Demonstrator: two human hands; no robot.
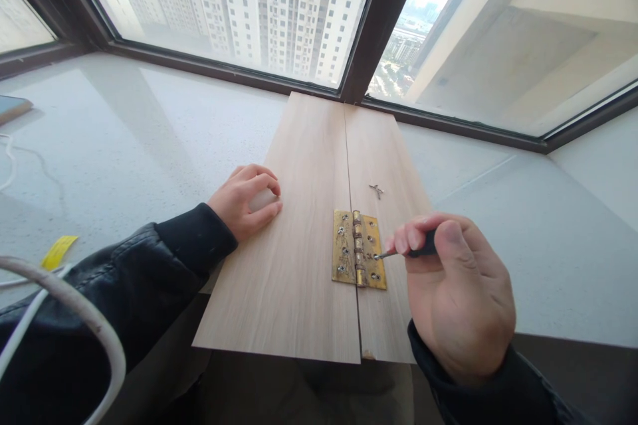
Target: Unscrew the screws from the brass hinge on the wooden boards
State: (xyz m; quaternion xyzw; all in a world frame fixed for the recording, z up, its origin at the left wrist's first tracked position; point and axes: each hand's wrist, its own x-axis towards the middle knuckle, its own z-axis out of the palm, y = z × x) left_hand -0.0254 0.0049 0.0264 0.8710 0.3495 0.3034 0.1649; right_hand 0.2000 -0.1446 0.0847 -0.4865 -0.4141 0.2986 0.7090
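Note:
Two light wooden boards (299,239) lie side by side on a white stone windowsill, joined by a brass hinge (359,249). My right hand (456,292) is closed round a small black-handled screwdriver (403,253); its tip rests at a screw hole on the hinge's right leaf. My left hand (246,199) rests with curled fingers on the left edge of the left board, with something pale under the fingers that I cannot make out. A couple of loose screws (376,190) lie on the right board above the hinge.
The windowsill (124,139) runs wide to both sides, backed by dark window frames (369,33). A phone (12,107) lies at the far left, a yellow tag (58,251) and white cables (74,319) at the lower left. The boards overhang the sill's front edge.

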